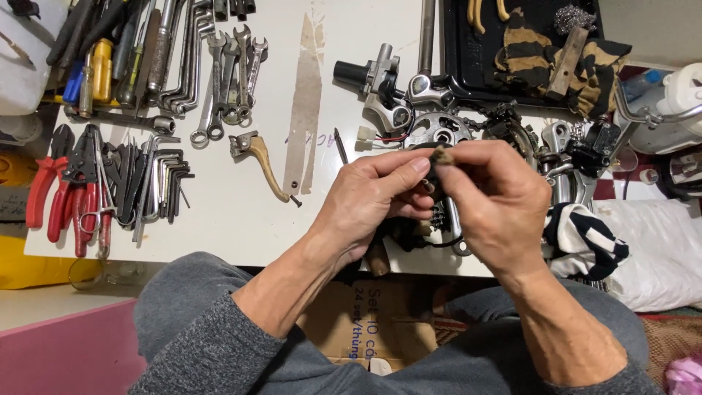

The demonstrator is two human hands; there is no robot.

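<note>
Left hand (369, 201): fingers curled, thumb and forefinger pressed together on the near side of a small dark part (439, 156). Raised above the near edge of the bench (248, 227).

Right hand (497, 201): fingertips pinched on the same small dark part from the far side, meeting the left hand's fingertips. The part sits between the two hands, off the bench; its brownish, grimy tip shows above the fingers, the rest is hidden by them.

Handling note (judgement): the part is small and looks dirty, so a short grip near its middle, with one hand steadying while the other works, should keep it from slipping. Holding it over the bench, not over the lap, would catch it if it dropped.

Below the hands, on the bench: dark small components (409, 232), partly covered, kind not clear.

Just beyond the hands: chromed and black motorcycle-type assemblies (439, 128) with wires and a white connector (364, 134).

Centre of bench: brass-coloured lever (262, 162); a worn strip (303, 110) alongside it.

Left of bench: red-handled pliers (55, 186); set of hex keys (157, 183).

Far left: row of spanners (227, 80); screwdrivers (99, 69).

Far right: black tray (468, 69) holding a striped cloth (559, 55).
</note>
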